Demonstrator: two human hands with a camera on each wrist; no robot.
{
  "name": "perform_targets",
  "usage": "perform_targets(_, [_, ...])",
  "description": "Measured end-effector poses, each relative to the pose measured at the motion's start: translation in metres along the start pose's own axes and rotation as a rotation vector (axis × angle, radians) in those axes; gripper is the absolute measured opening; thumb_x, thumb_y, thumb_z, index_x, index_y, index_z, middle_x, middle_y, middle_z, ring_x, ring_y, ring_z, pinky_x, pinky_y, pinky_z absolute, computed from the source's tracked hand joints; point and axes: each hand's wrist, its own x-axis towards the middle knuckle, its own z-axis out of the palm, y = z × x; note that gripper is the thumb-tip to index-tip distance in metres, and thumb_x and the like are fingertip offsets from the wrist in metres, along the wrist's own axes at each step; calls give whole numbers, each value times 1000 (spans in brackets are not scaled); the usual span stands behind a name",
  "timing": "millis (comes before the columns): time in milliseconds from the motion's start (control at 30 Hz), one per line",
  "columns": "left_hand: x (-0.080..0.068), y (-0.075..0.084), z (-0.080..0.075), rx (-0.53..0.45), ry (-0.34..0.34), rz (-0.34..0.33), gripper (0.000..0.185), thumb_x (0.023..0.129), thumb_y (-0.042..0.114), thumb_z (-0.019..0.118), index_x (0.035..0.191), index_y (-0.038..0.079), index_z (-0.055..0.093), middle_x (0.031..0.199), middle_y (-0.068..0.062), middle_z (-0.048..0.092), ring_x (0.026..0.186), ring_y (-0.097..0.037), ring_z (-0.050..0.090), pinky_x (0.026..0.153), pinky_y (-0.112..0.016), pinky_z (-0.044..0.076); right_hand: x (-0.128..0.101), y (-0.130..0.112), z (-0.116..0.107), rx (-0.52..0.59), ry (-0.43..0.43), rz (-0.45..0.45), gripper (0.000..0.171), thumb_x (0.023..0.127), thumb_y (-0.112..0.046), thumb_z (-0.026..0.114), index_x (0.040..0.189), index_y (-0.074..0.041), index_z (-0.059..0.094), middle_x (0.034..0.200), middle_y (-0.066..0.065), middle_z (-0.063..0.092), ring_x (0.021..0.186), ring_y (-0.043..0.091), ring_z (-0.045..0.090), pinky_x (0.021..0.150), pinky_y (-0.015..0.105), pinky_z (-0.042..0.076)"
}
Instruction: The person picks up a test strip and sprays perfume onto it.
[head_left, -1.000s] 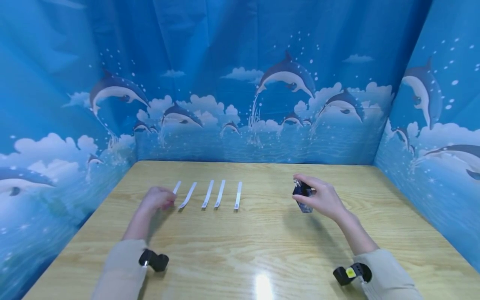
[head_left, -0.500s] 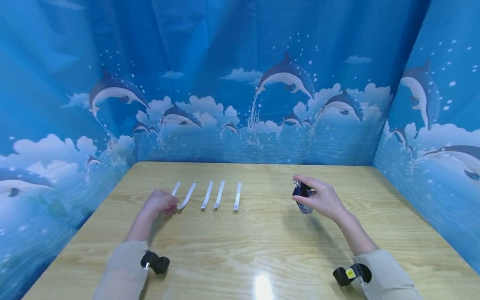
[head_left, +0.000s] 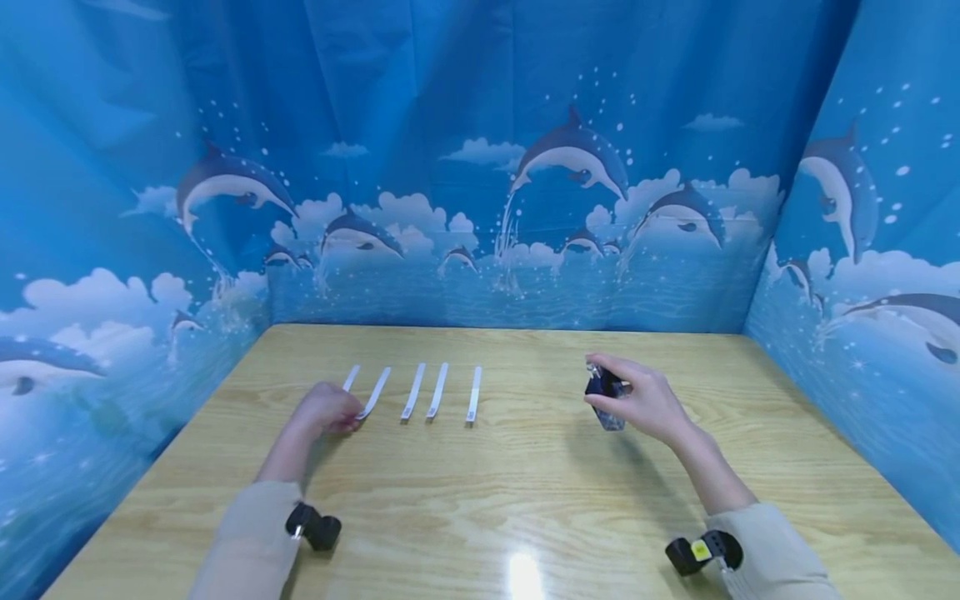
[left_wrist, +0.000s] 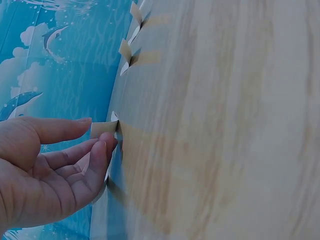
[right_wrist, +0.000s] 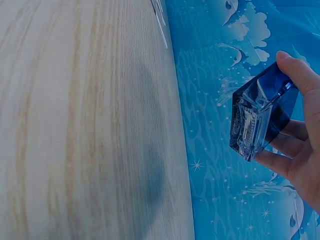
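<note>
Several narrow white paper strips lie spaced out on the table, their near ends bent up. At the near end of the second strip from the left [head_left: 376, 391] is my left hand [head_left: 330, 408]. In the left wrist view the strip's raised end [left_wrist: 103, 129] shows between thumb and index finger, with a visible gap between the two tips. The leftmost strip [head_left: 352, 377] is partly hidden behind that hand. My right hand [head_left: 642, 398] holds a dark blue faceted glass bottle [right_wrist: 260, 110], thumb on one side and fingers on the other, tilted above the table.
More paper strips [head_left: 413, 390] lie to the right of the left hand, the farthest right one [head_left: 475, 394] set a little apart. A wood-grain table [head_left: 465, 500] runs back to a blue dolphin-printed curtain [head_left: 420, 167] at the back and sides.
My left hand has moved slightly right, from beside the leftmost strip to the near end of the second one. My right hand stays in place with the bottle.
</note>
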Motion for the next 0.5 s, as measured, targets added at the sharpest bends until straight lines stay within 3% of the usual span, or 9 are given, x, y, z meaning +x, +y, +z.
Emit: perform_targets(500, [8,3,7,-51,65,-129,15,75,-19,53,89,-17,51,72,-16,52,52,-16,58,56,-24,56,-1,5,1,-8,-12,-5,59,80,-31,73,131,-9,53,131,13,52,112,33,54,68,30,57])
